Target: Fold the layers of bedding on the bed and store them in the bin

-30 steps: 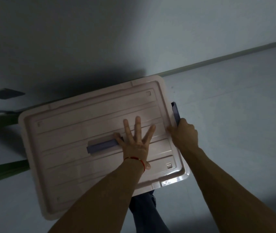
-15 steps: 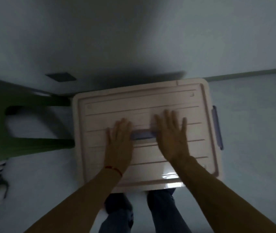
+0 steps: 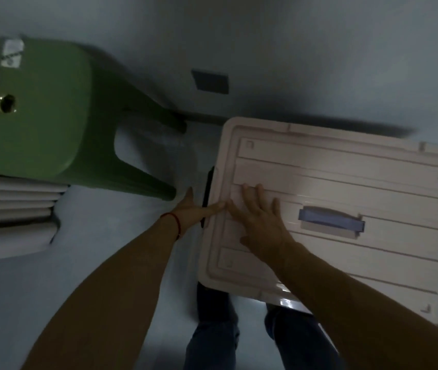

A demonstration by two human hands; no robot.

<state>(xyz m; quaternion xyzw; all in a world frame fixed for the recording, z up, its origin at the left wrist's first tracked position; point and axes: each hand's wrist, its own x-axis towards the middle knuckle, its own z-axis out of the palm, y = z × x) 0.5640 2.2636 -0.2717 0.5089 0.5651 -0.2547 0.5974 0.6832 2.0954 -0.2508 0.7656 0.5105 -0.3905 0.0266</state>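
The pale pink storage bin stands on the floor with its ribbed lid on, and a blue handle sits at the lid's middle. My right hand lies flat on the left part of the lid, fingers spread. My left hand reaches the bin's left side at the dark side latch, thumb stretched onto the lid's edge; its other fingers are hidden beside the bin. No bedding shows; the bin's contents are hidden under the lid.
A green plastic stool stands left of the bin, one leg close to my left hand. White slatted furniture is at the far left. The wall runs behind the bin. My legs stand in front of it.
Both hands have left the lid's middle. The left hand has gone to the bin's left side latch, and the right hand has slid to the lid's left part. The view has swung left.
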